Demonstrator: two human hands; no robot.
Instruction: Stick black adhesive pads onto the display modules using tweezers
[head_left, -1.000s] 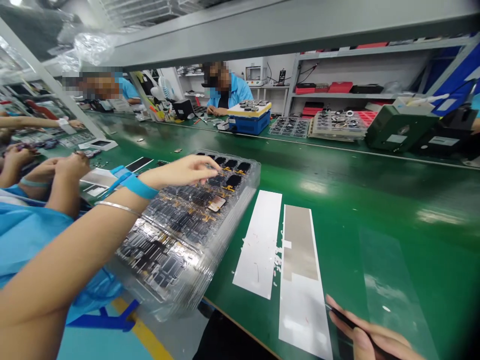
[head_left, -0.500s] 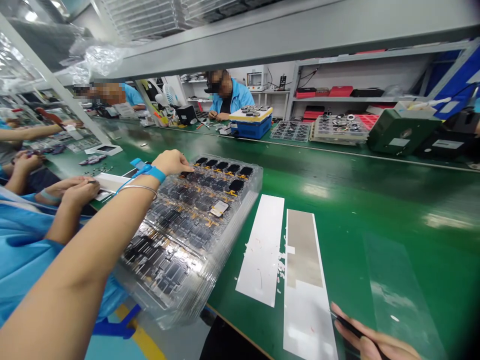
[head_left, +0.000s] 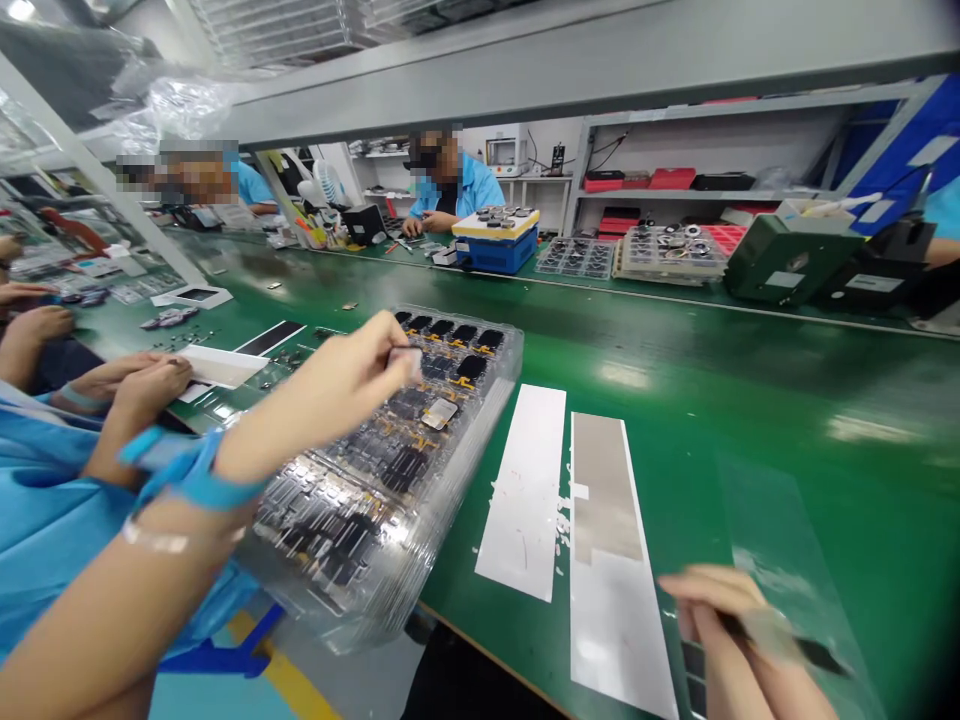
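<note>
My left hand (head_left: 330,385) hovers over a stack of clear plastic trays (head_left: 450,470) holding several small black parts with orange flex tails. Its thumb and fingers are closed in a pinch on a small pale part (head_left: 406,360), a little above the tray's far rows. My right hand (head_left: 724,625) is at the bottom right over the green bench, blurred by motion, with its fingers closed around a thin dark tool (head_left: 817,655). Just left of it lie a white strip (head_left: 525,490) and a grey-and-white strip (head_left: 604,520).
A clear film sheet (head_left: 780,560) lies right of the strips. A neighbour's hands (head_left: 142,380) work at the left by a white sheet (head_left: 214,365). Across the green belt sit a person, a blue box (head_left: 499,248), part trays (head_left: 581,256) and a green machine (head_left: 787,262).
My left hand has drawn back from the tray's far left corner and now pinches a small pale part. My right hand has risen further into view with the dark tool.
</note>
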